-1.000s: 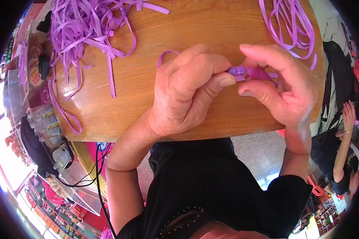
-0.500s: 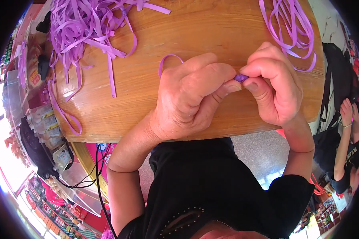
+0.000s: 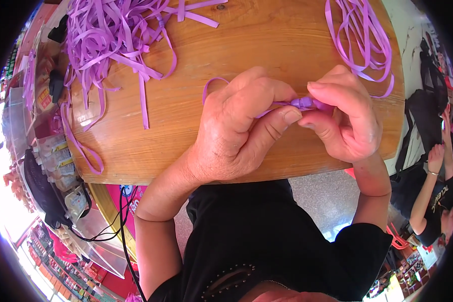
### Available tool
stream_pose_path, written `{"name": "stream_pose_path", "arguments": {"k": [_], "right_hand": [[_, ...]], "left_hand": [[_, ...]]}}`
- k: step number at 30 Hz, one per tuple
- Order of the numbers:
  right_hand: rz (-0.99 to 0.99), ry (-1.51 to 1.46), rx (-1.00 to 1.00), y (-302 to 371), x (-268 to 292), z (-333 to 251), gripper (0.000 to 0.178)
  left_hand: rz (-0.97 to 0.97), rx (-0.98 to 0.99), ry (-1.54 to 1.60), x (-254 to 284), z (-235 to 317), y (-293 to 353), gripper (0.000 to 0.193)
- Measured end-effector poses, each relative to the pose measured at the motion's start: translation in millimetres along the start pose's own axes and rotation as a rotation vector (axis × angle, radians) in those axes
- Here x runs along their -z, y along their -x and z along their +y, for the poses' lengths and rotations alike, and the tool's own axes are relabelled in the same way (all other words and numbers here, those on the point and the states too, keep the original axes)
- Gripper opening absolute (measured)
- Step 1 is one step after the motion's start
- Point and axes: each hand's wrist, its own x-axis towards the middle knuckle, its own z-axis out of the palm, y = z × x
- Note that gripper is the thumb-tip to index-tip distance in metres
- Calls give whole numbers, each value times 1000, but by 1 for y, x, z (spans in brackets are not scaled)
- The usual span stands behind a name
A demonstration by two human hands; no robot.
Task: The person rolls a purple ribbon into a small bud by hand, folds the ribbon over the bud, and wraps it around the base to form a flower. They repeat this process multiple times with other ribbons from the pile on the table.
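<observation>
Between my two hands, above the wooden table (image 3: 196,136), a purple ribbon (image 3: 302,103) is bunched into a small knot-like lump. My left hand (image 3: 241,126) pinches it between thumb and forefinger, and a loop of the strip shows behind that hand. From the other side my right hand (image 3: 345,113) grips the ribbon, its other fingers curled. A tangled heap of purple ribbons (image 3: 105,40) lies at the far left of the table, with several ends trailing toward me. Long looped purple ribbons (image 3: 360,40) lie at the far right.
Left of the table stands a clutter of packets and a black bag (image 3: 43,186), with black cables (image 3: 122,221) hanging near my left arm. A dark backpack (image 3: 428,121) is at the right, where another person's arm (image 3: 428,186) also shows.
The lump of ribbon shows more fully between my fingertips, and a strip now runs along my left forefinger. Both hands sit slightly lower in view. The other person's arm has shifted.
</observation>
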Motion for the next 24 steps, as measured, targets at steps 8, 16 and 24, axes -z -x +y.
{"name": "stream_pose_path", "arguments": {"k": [8, 16, 24], "right_hand": [[-28, 120, 139, 0, 7, 4, 25], [-10, 140, 118, 0, 4, 0, 26], [-37, 131, 78, -1, 9, -4, 24]], "left_hand": [[-2, -73, -64, -3, -1, 0, 28], [23, -202, -171, -4, -3, 0, 32], [23, -121, -35, -4, -6, 0, 21]]}}
